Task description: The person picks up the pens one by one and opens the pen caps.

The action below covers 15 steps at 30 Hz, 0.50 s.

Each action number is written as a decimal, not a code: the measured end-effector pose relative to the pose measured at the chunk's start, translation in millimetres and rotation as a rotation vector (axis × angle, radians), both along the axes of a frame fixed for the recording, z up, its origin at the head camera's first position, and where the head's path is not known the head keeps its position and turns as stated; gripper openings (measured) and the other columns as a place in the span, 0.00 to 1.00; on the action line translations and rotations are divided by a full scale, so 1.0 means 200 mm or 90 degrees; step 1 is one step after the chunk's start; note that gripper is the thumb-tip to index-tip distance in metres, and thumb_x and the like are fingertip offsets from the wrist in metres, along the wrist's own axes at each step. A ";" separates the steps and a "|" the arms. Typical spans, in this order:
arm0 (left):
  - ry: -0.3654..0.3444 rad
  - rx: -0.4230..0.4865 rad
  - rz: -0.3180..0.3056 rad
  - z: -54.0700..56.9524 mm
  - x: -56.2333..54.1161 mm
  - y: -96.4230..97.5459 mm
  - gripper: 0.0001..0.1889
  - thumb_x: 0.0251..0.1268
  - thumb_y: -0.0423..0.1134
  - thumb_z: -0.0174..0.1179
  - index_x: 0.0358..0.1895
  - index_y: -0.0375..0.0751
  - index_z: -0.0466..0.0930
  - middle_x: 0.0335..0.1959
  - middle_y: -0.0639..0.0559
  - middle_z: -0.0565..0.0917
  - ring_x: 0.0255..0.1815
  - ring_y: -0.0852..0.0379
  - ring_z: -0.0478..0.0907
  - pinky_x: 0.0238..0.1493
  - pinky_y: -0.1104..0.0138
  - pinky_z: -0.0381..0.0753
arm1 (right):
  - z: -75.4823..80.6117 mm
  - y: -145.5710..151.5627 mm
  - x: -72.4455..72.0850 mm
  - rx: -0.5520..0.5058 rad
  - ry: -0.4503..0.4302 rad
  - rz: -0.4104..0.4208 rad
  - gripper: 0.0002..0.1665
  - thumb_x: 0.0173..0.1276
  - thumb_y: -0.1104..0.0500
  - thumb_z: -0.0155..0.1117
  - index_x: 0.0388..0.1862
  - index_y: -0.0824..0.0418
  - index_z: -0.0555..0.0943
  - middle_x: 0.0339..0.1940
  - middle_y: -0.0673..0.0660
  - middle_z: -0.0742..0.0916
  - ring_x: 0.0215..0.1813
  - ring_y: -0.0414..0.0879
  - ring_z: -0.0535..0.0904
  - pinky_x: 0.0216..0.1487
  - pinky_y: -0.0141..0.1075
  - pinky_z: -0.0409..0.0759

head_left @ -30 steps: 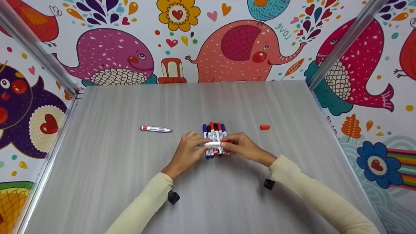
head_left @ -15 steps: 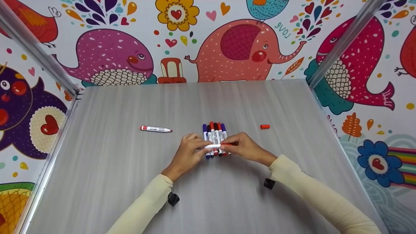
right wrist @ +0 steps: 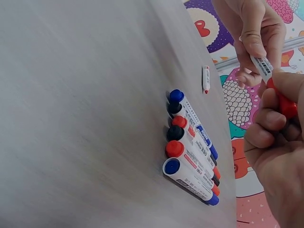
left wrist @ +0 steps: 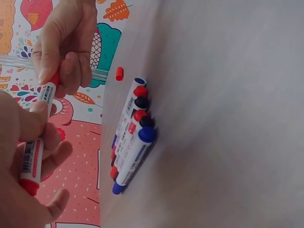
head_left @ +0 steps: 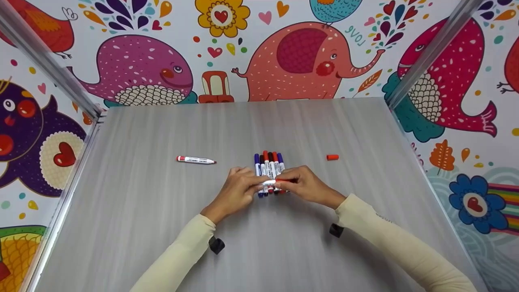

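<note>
Both hands hold one white marker with red ends, level above a row of markers. My left hand grips its barrel, the red tail end showing below the palm in the left wrist view. My right hand pinches the red cap at the other end, thumb and forefinger on it. Under the hands, several capped markers in blue, black and red lie side by side on the table. In both wrist views the held marker is clear of that row.
An uncapped red marker lies to the left on the grey table, its tip pointing right. A loose red cap lies to the right. Patterned walls with metal corner posts enclose the back and sides.
The held marker has come slightly nearer the person, and my left fingers have slid closer to the cap. Both hands keep their hold; the loose marker and cap stay in place.
</note>
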<state>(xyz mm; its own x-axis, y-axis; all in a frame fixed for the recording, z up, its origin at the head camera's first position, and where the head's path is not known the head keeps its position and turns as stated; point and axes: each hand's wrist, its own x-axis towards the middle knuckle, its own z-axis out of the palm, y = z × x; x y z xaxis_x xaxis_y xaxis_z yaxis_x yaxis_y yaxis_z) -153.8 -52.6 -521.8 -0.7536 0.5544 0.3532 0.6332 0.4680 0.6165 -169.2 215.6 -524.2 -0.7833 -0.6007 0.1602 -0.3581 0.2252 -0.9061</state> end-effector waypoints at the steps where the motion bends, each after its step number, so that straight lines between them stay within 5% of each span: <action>1: -0.006 -0.003 -0.004 0.00 0.00 0.00 0.14 0.76 0.32 0.68 0.59 0.47 0.94 0.36 0.53 0.91 0.42 0.52 0.80 0.65 0.44 0.71 | 0.00 0.00 0.00 0.001 0.006 0.002 0.10 0.81 0.60 0.71 0.53 0.57 0.95 0.33 0.60 0.89 0.31 0.41 0.75 0.34 0.31 0.74; 9: -0.094 -0.008 -0.027 0.04 0.00 -0.01 0.17 0.78 0.32 0.66 0.63 0.48 0.92 0.40 0.50 0.93 0.43 0.53 0.80 0.61 0.48 0.70 | 0.01 0.00 0.02 0.007 0.022 0.005 0.10 0.80 0.63 0.71 0.54 0.59 0.95 0.41 0.63 0.93 0.35 0.46 0.83 0.38 0.32 0.83; 15: -0.153 -0.009 -0.042 0.07 0.00 -0.01 0.19 0.79 0.31 0.64 0.66 0.51 0.91 0.36 0.50 0.91 0.39 0.56 0.75 0.57 0.52 0.68 | 0.01 0.00 0.04 0.014 0.063 0.005 0.09 0.78 0.68 0.71 0.51 0.66 0.94 0.37 0.65 0.91 0.34 0.43 0.80 0.37 0.29 0.80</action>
